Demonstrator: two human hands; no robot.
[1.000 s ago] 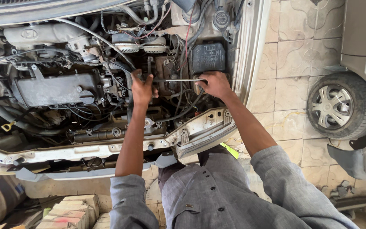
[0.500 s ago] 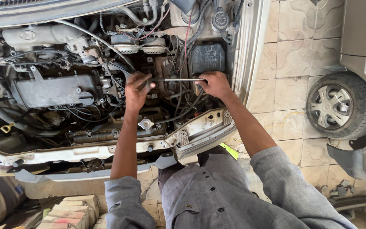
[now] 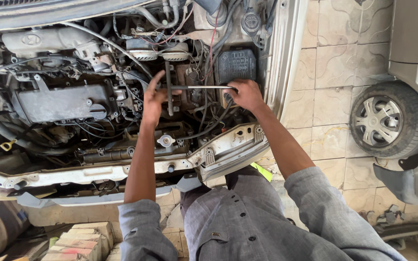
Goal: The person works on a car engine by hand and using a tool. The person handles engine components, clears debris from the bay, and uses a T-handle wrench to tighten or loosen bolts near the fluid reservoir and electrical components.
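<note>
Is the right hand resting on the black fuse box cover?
No, the right hand grips the end of the long metal tool handle just below the black fuse box cover.

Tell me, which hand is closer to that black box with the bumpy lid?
The right hand. It sits just below the black box, almost touching it, gripping the end of a long metal tool. The left hand is farther off to the left, at the tool's other end.

Wrench (image 3: pixel 197 87) tip — hidden among hoses
</note>
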